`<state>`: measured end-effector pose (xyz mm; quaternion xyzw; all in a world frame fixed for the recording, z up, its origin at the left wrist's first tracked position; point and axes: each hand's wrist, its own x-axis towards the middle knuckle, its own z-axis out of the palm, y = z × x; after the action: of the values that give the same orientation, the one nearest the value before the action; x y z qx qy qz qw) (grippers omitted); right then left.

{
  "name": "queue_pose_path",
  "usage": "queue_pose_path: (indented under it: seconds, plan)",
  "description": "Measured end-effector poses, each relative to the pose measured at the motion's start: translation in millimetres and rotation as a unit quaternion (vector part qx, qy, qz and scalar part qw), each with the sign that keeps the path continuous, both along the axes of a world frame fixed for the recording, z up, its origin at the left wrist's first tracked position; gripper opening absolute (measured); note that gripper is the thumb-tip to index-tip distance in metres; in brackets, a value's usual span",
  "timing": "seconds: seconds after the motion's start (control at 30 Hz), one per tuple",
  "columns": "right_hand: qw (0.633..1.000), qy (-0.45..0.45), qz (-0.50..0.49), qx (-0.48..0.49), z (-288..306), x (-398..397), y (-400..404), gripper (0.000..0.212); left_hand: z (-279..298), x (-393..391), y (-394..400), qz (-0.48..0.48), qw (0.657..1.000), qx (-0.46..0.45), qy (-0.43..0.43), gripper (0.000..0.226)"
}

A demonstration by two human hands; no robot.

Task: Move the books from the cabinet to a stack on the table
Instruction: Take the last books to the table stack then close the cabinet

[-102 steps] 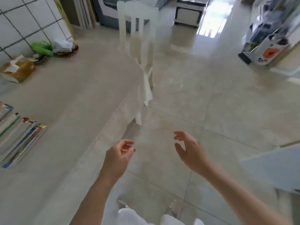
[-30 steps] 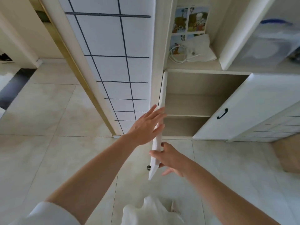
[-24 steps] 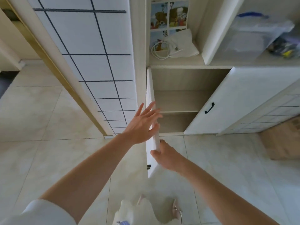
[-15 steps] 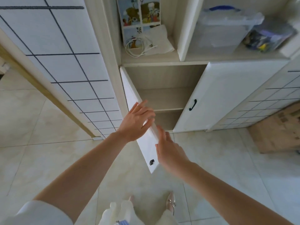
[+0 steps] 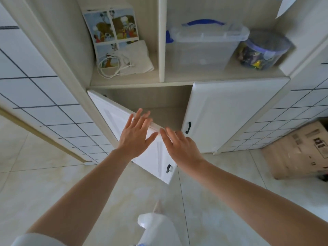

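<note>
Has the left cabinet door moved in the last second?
Yes. The left door has swung toward closing; its free edge is nearer the shut right door.

Premises: a private home, living area. Evidence: a built-in white cabinet (image 5: 230, 114) with panelled doors and black handles occupies the centre of the frame; glossy beige floor tiles (image 5: 35, 183) run across the lower frame. Open shelves at the top hold a children's picture sheet (image 5: 113, 25), a coiled white cable (image 5: 110, 68), a clear lidded storage box (image 5: 204, 47) and a toy-filled tub (image 5: 262, 50). A cardboard box (image 5: 298, 150) sits on the floor at right
</note>
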<state>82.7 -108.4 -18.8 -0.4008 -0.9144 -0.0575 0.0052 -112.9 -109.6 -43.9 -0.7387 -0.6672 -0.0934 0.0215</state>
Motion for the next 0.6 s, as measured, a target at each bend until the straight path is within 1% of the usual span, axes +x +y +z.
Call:
queue_pose_path:
  seconds: [0.07, 0.13, 0.17, 0.27, 0.4, 0.5, 0.53, 0.6]
  plan:
    - [0.999, 0.007, 0.024, 0.021, -3, 10, 27, 0.073, -4, 6, 18, 0.013, 1.0, 0.004, 0.015, 0.059]
    - [0.997, 0.021, 0.05, 0.05, -8, 21, 53, 0.056, -8, 11, 35, 0.023, 0.999, 0.021, 0.017, 0.05]
    - [0.996, 0.027, 0.059, 0.057, -11, 25, 65, 0.052, -10, 13, 43, 0.026, 0.999, 0.038, 0.018, 0.047]
    - [0.994, 0.031, 0.078, 0.065, -15, 35, 99, 0.055, -18, 12, 66, 0.025, 0.997, 0.073, 0.019, 0.042]
    - [0.989, 0.055, 0.102, 0.087, -22, 41, 138, 0.056, -20, 7, 93, 0.016, 0.995, 0.09, 0.028, 0.047]
    - [0.986, 0.079, 0.116, 0.092, -19, 41, 162, 0.06, -17, 11, 107, 0.027, 0.992, 0.123, 0.005, 0.042]
    - [0.984, 0.083, 0.123, 0.1, -19, 40, 170, 0.062, -16, 11, 111, 0.031, 0.991, 0.128, -0.001, 0.043]
    - [0.98, 0.064, 0.139, 0.124, -17, 40, 183, 0.065, -14, 9, 118, 0.03, 0.991, 0.13, 0.005, 0.049]
